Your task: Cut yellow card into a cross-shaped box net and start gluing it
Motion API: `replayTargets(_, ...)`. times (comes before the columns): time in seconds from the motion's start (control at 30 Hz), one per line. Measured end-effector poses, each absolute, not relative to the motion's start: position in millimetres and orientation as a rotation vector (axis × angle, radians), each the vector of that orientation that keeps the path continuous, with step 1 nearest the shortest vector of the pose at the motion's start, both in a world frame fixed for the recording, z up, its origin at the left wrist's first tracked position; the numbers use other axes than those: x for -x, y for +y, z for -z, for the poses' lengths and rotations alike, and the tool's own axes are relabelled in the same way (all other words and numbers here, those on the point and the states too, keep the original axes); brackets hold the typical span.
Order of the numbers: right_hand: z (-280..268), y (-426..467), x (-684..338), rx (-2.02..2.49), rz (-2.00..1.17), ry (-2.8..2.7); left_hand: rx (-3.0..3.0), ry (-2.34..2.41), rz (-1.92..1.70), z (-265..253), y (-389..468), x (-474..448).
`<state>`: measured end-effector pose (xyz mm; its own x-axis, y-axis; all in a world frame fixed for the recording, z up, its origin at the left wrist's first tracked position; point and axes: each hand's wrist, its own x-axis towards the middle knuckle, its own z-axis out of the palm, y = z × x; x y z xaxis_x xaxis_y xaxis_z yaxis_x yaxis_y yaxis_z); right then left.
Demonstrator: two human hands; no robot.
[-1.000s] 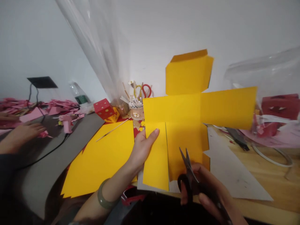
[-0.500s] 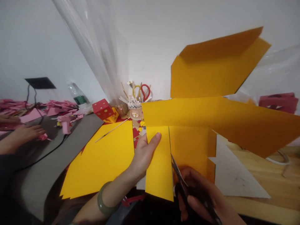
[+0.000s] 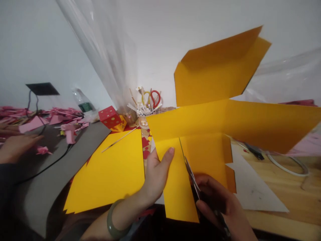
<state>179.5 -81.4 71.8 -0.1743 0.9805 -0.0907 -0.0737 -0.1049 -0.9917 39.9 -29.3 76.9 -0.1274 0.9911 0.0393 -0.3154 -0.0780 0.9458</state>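
Observation:
A large yellow cardstock sheet [image 3: 200,122], cut and creased with flaps standing up, is held up in front of me. My left hand [image 3: 157,170] pinches its left panel, thumb on top and fingers hidden beneath. In my right hand [image 3: 223,204] are dark-handled scissors [image 3: 192,175], with fingers wrapped round the handles. The blades lie along a slit in the sheet, between the left panel and the middle one. The slit runs up towards the crease.
Yellow sheets [image 3: 112,170] with a thin stick [image 3: 120,139] lie left. Behind stand a red-and-yellow box [image 3: 110,117] and a holder of sticks and scissors [image 3: 145,122]. A pink glue gun [image 3: 69,132] and another person's hand [image 3: 18,147] are further left. White paper [image 3: 258,190] lies right.
The scissors have moved a little further up along the slit. The yellow sheet has shifted and turned slightly, its upper flaps going left and its lower left panel swinging right.

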Motion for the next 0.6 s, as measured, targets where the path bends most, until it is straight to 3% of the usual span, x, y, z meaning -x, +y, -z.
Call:
replayTargets(0.33, -67.7, -77.7, -191.5, 1.384, -1.218, -1.408, -0.901, 0.909, -1.277, -83.0, -27.1, -24.2)
replayTargets(0.6, -79.9, -67.0, -215.8, 1.436, -1.051, -1.635, -0.994, 0.926, -1.248, -123.2, 6.0, 30.5)
